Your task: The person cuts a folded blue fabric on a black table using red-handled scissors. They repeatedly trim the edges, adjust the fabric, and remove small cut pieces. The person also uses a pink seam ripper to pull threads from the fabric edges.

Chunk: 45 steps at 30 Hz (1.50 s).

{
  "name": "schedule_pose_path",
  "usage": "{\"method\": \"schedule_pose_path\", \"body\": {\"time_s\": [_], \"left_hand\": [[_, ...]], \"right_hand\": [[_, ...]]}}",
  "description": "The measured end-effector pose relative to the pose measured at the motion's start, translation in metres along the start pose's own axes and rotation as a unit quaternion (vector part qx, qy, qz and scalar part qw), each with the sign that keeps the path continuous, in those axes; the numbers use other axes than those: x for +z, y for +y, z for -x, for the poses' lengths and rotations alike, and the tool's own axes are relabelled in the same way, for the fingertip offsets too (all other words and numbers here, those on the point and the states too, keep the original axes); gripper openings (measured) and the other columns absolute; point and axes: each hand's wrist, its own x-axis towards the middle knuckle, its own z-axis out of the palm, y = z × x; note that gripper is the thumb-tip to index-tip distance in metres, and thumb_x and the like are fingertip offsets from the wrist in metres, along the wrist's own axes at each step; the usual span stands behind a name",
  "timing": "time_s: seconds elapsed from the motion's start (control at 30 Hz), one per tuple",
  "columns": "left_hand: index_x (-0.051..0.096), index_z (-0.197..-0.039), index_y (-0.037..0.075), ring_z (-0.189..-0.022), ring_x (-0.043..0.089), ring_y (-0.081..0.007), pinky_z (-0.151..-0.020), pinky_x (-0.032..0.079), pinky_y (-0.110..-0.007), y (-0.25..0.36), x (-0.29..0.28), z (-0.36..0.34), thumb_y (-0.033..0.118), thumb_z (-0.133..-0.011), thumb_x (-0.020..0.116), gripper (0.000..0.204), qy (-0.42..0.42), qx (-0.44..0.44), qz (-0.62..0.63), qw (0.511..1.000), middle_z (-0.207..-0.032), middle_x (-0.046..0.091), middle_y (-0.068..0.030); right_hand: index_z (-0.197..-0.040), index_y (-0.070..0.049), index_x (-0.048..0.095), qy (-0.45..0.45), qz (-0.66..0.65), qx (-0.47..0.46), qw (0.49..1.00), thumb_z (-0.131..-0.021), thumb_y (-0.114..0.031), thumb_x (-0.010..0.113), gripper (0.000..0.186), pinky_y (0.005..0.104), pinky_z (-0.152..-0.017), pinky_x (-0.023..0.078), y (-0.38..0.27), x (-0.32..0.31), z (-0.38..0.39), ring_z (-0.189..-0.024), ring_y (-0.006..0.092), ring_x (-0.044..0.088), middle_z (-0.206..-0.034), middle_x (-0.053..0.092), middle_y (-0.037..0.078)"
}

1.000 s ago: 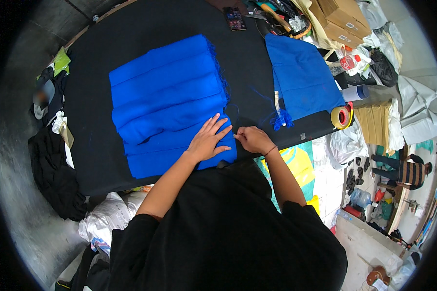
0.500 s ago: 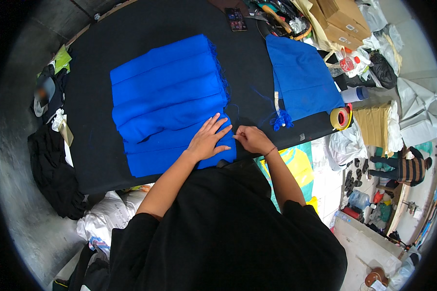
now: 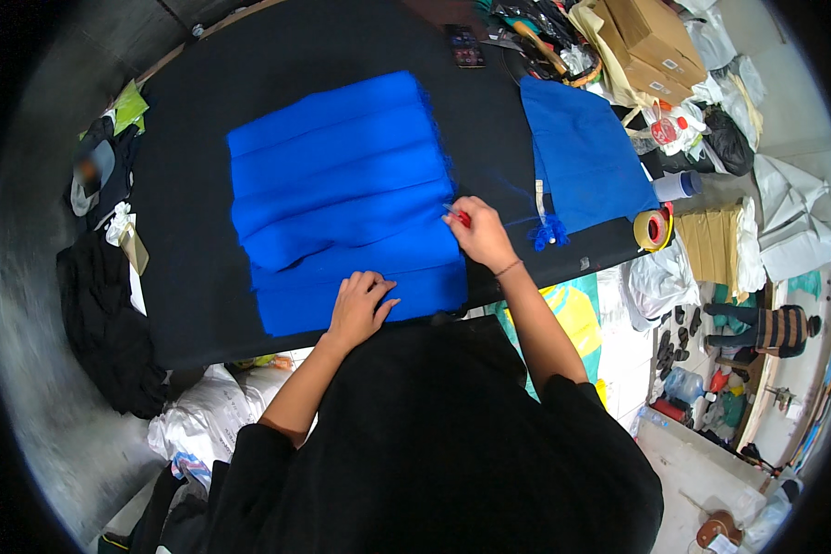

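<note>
A bright blue folded cloth (image 3: 342, 171) lies in several layered bands on the black-topped table. My left hand (image 3: 360, 309) rests on its near edge, fingers loosely spread, holding nothing. My right hand (image 3: 480, 231) is closed on a small red tool (image 3: 463, 219) at the cloth's right edge. The tool's tip points at that edge; its exact kind is too small to make out. Further right lies a second, duller blue cloth (image 3: 586, 152), with a tuft of blue threads (image 3: 549, 233) by its lower left corner.
A phone (image 3: 464, 46) lies at the table's far side. Tape rolls (image 3: 653, 229) and a white jar with a dark lid (image 3: 677, 186) sit at the right edge. Cardboard boxes (image 3: 651, 51) and plastic bags are beyond. A person in a striped top (image 3: 785, 328) is at far right.
My left hand has slid back toward the cloth's near edge. My right hand has moved up along the right edge, and a red tool now shows in it.
</note>
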Motion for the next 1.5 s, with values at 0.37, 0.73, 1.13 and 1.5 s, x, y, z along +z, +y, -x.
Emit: {"method": "schedule_pose_path", "body": {"time_s": [0.37,0.73,1.13,1.5], "left_hand": [[0.067,-0.139,0.010,-0.110,0.059,-0.0318,-0.089,0.045,-0.043,-0.006,-0.005,-0.002,0.023,-0.093,0.079,0.049,-0.059,0.034,-0.001,0.998,-0.122,0.063,-0.0111],[0.056,-0.150,0.006,-0.108,0.065,-0.0354,-0.097,0.051,-0.045,0.023,0.046,-0.057,0.034,-0.097,0.076,0.063,-0.079,0.073,0.147,0.983,-0.126,0.068,-0.0184],[0.076,-0.106,0.000,-0.076,0.061,-0.0202,-0.072,0.050,-0.035,0.033,0.064,-0.081,0.022,-0.101,0.073,0.023,-0.017,-0.050,0.323,0.945,-0.092,0.073,-0.0107],[0.071,-0.093,-0.001,-0.067,0.058,-0.0161,-0.063,0.045,-0.033,0.037,0.059,-0.082,0.009,-0.098,0.071,0.011,-0.005,-0.041,0.333,0.942,-0.080,0.065,-0.0087]], "right_hand": [[-0.099,-0.002,0.059,0.024,-0.054,0.056,0.997,-0.102,-0.017,0.071,0.020,0.0366,-0.061,0.049,-0.009,-0.023,0.003,-0.064,0.0186,0.065,-0.071,0.063,0.012],[-0.104,0.000,0.058,0.028,-0.038,0.154,0.987,-0.105,-0.025,0.067,0.026,0.0413,-0.061,0.055,-0.002,-0.008,-0.004,-0.062,0.0270,0.070,-0.076,0.069,0.018],[-0.105,0.000,0.059,0.011,-0.066,0.173,0.983,-0.104,-0.020,0.067,0.022,0.0391,-0.060,0.055,0.007,-0.003,-0.001,-0.060,0.0218,0.069,-0.072,0.070,0.013],[-0.103,0.002,0.057,-0.065,-0.148,0.168,0.972,-0.105,-0.016,0.063,0.019,0.0411,-0.065,0.057,-0.003,-0.006,0.010,-0.068,0.0271,0.075,-0.072,0.072,0.017]]}}
